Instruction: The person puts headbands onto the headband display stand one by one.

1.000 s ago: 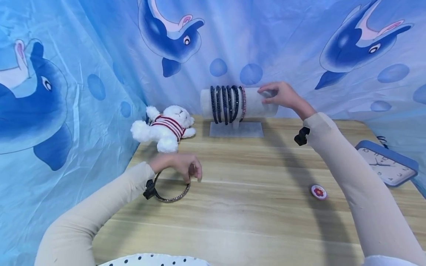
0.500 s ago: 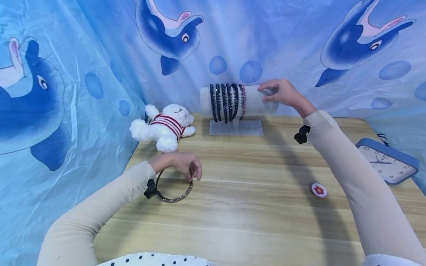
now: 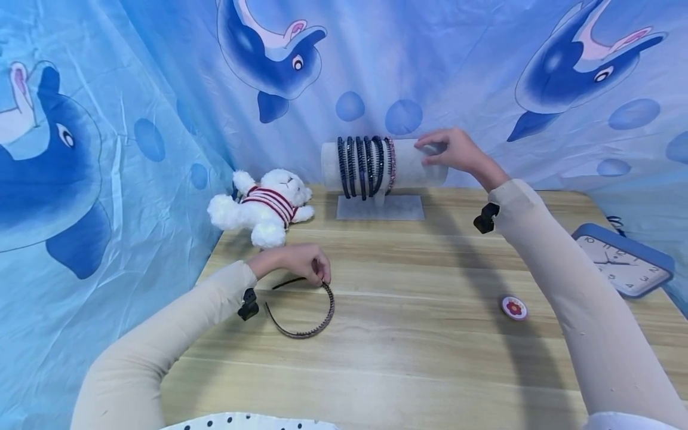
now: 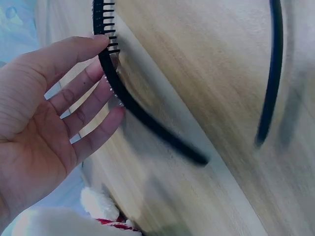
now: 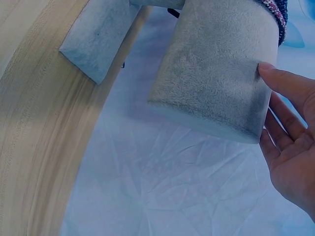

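Observation:
My left hand [image 3: 305,261] pinches a dark headband [image 3: 331,310] with small comb teeth between thumb and fingers. Its two ends point left in the head view, low over the table; the left wrist view shows the thumb [image 4: 101,40] on the toothed inner side. At the back, a pale plush display stand [image 3: 411,164] carries several dark headbands [image 3: 362,167] and a pink sparkly headband [image 3: 392,167] on its roll. My right hand [image 3: 458,150] holds the bare right end of that roll, thumb [image 5: 268,71] on the front surface, other fingers partly hidden behind it.
A white plush toy [image 3: 271,203] in a red-striped shirt lies at the back left of the wooden table [image 3: 408,334]. To the right are a round flower badge [image 3: 514,308] and a blue-framed clock [image 3: 626,260]. A dolphin-print curtain [image 3: 457,60] hangs behind.
My left hand has turned and shifted slightly right, swinging the headband out to the right so its open ends now show beside the wrist. The right hand stays on the stand.

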Demonstrator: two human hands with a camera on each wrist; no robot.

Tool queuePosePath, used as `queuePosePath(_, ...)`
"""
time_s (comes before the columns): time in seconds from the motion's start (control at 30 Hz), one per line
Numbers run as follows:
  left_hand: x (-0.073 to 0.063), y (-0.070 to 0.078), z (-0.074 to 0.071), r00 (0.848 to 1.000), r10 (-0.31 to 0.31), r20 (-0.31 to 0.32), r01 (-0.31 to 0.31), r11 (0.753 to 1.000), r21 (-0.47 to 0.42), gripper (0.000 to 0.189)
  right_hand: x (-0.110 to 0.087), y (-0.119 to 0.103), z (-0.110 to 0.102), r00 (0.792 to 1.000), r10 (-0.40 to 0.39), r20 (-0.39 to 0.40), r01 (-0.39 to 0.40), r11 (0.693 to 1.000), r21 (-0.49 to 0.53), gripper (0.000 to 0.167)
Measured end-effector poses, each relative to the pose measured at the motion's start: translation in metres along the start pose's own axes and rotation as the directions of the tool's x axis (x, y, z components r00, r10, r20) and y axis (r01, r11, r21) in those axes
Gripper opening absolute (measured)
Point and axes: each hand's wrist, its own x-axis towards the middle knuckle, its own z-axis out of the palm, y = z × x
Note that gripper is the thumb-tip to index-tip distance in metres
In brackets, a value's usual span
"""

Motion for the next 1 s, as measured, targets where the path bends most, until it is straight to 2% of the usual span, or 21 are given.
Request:
queuePosePath(0.3,0.011,-0.003,0.0,0.999,-0.044,0.011,0.044,0.999,0.004,0.022,0.001,0.0,0.001,1.0,0.01,-0.002,-0.01,1.0,0.002,0.043)
queuePosePath(0.53,0.015,-0.003,-0.002,0.999,-0.029,0.025,0.029,1.0,0.001,0.02,0.002,-0.002,0.0,0.999,0.032,0.005,-0.032,0.999,0.002,0.043)
queuePosePath(0.73,0.011,0.0,-0.013,0.998,-0.063,0.025,0.062,0.997,0.034,0.021,0.003,-0.004,0.0,0.999,0.047,0.011,-0.047,0.999,0.008,0.044)
queuePosePath(1.0,-0.003,0.01,-0.035,0.988,-0.152,0.025,0.15,0.987,0.049,0.02,0.002,-0.004,0.0,0.999,0.054,0.008,-0.054,0.998,0.017,0.044)
